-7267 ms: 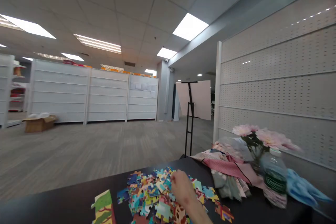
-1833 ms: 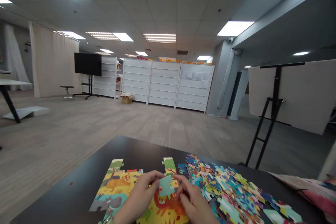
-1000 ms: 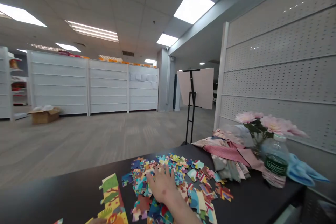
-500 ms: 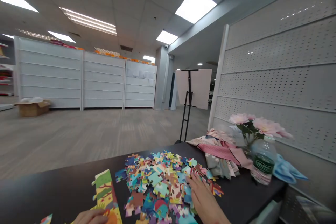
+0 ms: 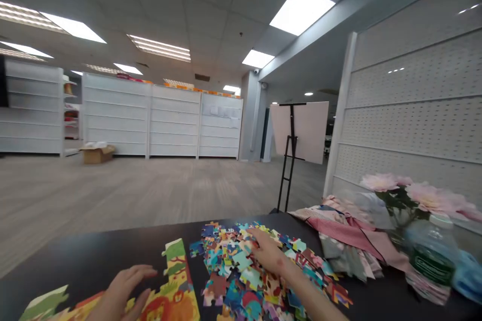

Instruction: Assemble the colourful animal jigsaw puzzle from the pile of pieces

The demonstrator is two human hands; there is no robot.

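Note:
A joined section of jigsaw puzzle [image 5: 176, 286], with lions, trees and a yellow ground, lies at the front of the dark table. Over its left part is my left hand [image 5: 126, 288], fingers stretched and thumb apart, with nothing seen in it. To the right spreads a heap of loose jigsaw pieces [image 5: 241, 276] in blue, teal, yellow, brown and purple. My right hand [image 5: 268, 252] reaches across the middle of this heap, its fingers extended over the far pieces and its thumb apart. Whether the fingertips touch one piece cannot be made out.
Right of the heap lie folded pink and patterned cloths [image 5: 350, 235], a labelled water bottle [image 5: 433, 258], pink flowers [image 5: 425, 193] and a blue cloth [image 5: 469, 276]. An easel [image 5: 289, 160] stands beyond the dark table [image 5: 124, 246]. A cardboard box [image 5: 97, 154] sits on the floor.
My right hand has moved from the heap's right side farther in and away from me. My left hand has lifted and spread its fingers. The view has swung left.

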